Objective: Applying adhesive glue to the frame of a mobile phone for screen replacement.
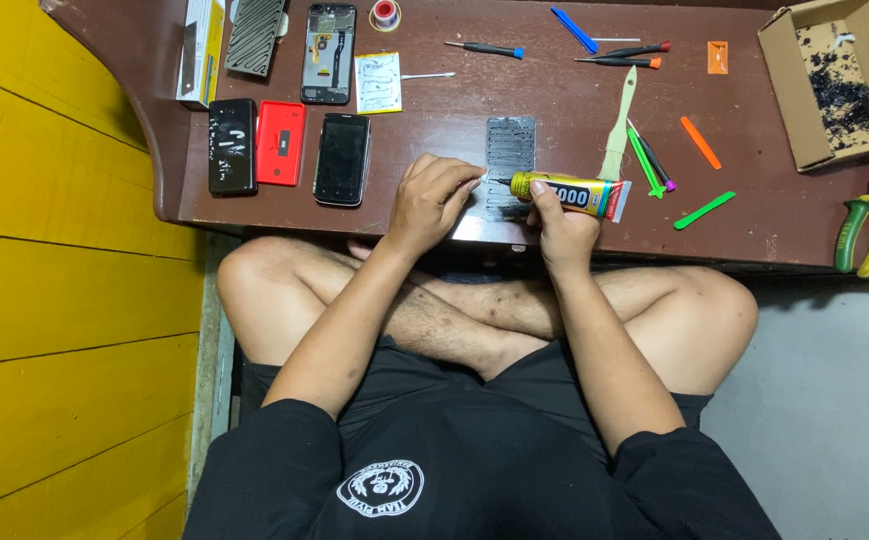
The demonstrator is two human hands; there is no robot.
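My right hand (562,232) grips the soft yellow glue tube (566,192); my left hand (432,200) pinches its nozzle at nine o'clock. It looks light and squashy, so I'd hold mid-body, gently.

A single head-worn view is aimed steeply down from close above, with the low dark-brown wooden table (574,215) across the upper frame and crossed legs seen at the centre.

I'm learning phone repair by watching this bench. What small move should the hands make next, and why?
Probably free the nozzle tip: the left hand pinches at the tip of the yellow glue tube, which the right hand holds level just over the dark phone panel. No glue bead shows on the panel.
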